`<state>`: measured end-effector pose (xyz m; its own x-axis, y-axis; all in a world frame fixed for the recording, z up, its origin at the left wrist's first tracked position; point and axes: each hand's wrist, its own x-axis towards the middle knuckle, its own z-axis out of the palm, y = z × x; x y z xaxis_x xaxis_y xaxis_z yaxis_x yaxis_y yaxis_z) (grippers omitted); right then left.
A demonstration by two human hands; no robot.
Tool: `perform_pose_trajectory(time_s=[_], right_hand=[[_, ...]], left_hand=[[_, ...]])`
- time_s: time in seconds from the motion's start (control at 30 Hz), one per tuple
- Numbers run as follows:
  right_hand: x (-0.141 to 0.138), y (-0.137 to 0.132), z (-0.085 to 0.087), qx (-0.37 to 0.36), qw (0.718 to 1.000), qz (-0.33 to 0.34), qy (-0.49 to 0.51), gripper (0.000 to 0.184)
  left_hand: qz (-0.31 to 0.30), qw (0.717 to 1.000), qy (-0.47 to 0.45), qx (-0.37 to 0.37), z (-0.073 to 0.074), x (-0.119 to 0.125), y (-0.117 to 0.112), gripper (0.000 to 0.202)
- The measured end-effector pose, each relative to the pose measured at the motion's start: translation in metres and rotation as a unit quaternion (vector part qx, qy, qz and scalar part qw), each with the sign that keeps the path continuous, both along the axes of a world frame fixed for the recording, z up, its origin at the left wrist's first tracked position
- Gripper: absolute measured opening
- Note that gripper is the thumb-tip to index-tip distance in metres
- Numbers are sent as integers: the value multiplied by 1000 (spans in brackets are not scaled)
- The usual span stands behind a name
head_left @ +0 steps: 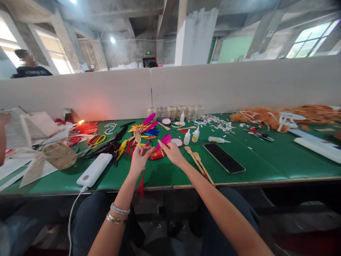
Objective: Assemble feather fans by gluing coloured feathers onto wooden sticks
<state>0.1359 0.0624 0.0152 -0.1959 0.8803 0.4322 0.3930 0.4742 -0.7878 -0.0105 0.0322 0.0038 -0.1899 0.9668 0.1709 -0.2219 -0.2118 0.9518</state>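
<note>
My left hand (139, 160) is closed around a small wooden spoon-like piece (137, 137), its broad end pointing up. Below that hand dangles a red tassel (141, 185). Between the fingers of my right hand (172, 153) is a bright magenta feather (166, 139). The fingertips of both hands come close together; whether they touch is too small to tell. Just beyond them lies a pile of yellow, blue and magenta feathers (145, 128). A red packet (157, 155) sits partly behind my hands. Wooden spoons (197, 160) lie right of my right hand.
Small glue bottles (195, 135) stand near a black phone (224, 158). Glass jars (181, 112) line the white partition (226, 87). At left are a white power bank (95, 170), yellow-handled scissors (99, 140) and black feathers (102, 149). Orange fluffy material (257, 119) lies at right.
</note>
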Motion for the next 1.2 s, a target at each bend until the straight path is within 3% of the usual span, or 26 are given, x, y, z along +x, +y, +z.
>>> perform_pose_trajectory(time_s=[0.2, 0.43, 0.7, 0.97, 1.2], right_hand=[[2, 0, 1, 16, 999, -15, -24, 48], [1, -1, 2, 8, 999, -30, -25, 49], [32, 10, 17, -14, 992, -33, 119, 51], [23, 0, 20, -45, 994, 7, 104, 50], [22, 0, 20, -60, 991, 6, 115, 50]], left_hand=[[-21, 999, 28, -7, 0, -2, 0, 45], [-2, 1000, 23, 2, -6, -2, 2, 47], [18, 999, 5, 33, 3, -10, 0, 49], [-92, 994, -36, 53, -2, -7, 2, 50], [-112, 993, -29, 4, 13, -4, -11, 43]])
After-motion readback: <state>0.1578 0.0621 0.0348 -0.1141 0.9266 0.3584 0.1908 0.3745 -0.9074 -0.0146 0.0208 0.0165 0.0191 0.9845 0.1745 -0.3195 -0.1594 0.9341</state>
